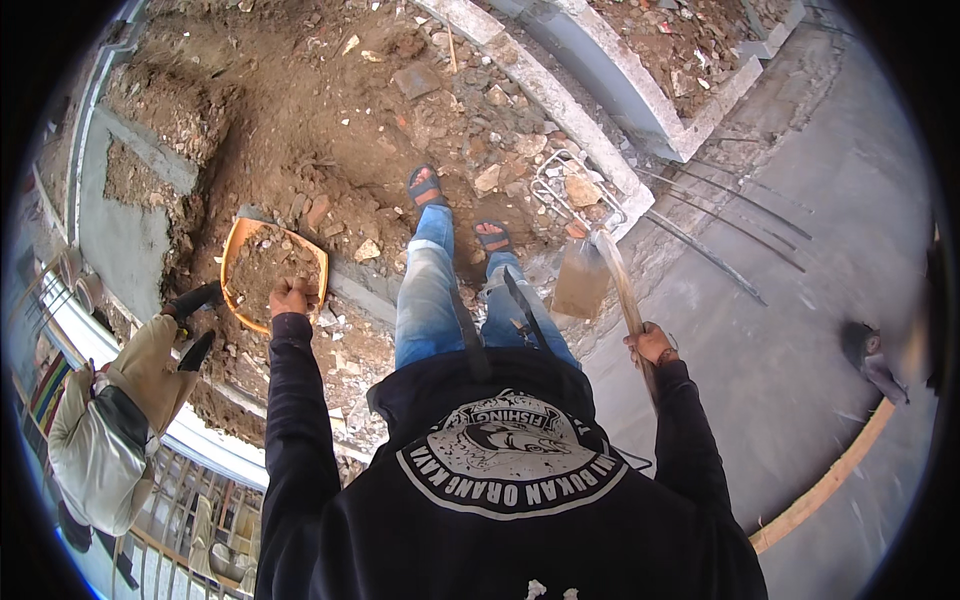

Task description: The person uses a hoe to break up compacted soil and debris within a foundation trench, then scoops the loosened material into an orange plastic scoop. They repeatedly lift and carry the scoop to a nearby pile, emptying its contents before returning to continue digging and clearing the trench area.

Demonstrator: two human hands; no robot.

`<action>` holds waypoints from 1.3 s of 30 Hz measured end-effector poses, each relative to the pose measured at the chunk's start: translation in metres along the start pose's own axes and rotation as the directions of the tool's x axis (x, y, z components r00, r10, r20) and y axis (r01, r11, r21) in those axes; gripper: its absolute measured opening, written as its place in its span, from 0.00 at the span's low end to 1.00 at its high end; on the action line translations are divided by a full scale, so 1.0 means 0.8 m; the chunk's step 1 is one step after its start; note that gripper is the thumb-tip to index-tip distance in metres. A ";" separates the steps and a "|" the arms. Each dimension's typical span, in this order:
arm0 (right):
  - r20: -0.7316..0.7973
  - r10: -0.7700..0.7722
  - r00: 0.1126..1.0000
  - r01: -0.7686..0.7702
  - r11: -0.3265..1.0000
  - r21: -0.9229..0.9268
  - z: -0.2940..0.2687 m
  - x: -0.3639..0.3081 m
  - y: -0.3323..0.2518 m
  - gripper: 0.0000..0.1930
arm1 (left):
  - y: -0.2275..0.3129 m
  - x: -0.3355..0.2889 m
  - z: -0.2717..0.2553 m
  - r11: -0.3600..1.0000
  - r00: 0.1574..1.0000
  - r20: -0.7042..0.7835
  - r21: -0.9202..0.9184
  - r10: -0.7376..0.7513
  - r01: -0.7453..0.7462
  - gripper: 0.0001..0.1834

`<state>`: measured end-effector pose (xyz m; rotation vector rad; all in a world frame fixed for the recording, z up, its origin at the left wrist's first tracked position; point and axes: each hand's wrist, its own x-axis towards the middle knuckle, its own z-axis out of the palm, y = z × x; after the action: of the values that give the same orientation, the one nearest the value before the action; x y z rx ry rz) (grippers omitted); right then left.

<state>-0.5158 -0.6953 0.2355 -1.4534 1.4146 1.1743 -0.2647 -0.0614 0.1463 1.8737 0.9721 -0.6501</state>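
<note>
My left hand (291, 297) is closed at the near rim of an orange tub (234, 246) with soil in it. Its fingers partly hide that rim, and I cannot tell whether the tub rests on the ground. On the other side, my right hand (652, 344) wraps round the wooden handle of a hoe (622, 283). The hoe's flat blade (580, 281) hangs beside my right leg, near the corner of a concrete edge. My sandalled feet stand on loose earth and rubble between the two.
Another person (110, 430) in light clothing is at the left, close to the tub. A concrete beam (540, 80) runs past the upper right, with a bent steel frame (580, 190) at its end. Reinforcing bars (735, 225) stick out over the grey slab (790, 330).
</note>
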 end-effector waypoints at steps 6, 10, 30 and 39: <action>-0.096 -0.162 0.982 0.137 0.963 -0.232 -0.011 0.089 0.042 0.13 | -0.132 -0.089 -0.006 0.987 0.983 -0.094 0.020 -0.159 0.162 0.09; -0.125 -0.217 0.968 0.170 0.937 -0.306 -0.013 0.105 0.071 0.13 | -0.173 -0.152 0.000 0.929 0.937 -0.076 0.129 -0.340 0.347 0.09; -0.058 -0.074 0.996 0.070 0.996 -0.064 -0.011 0.026 0.082 0.10 | -0.015 -0.020 0.017 0.997 0.994 -0.075 0.005 0.078 -0.078 0.11; -0.021 -0.242 0.970 0.213 0.888 -0.406 -0.078 0.053 0.067 0.14 | -0.176 -0.149 0.058 0.990 0.977 -0.169 -0.060 -0.132 0.124 0.11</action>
<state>-0.5653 -0.7708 0.2158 -1.9062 1.0441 1.3216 -0.4497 -0.1049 0.1480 1.8580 1.2185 -0.5405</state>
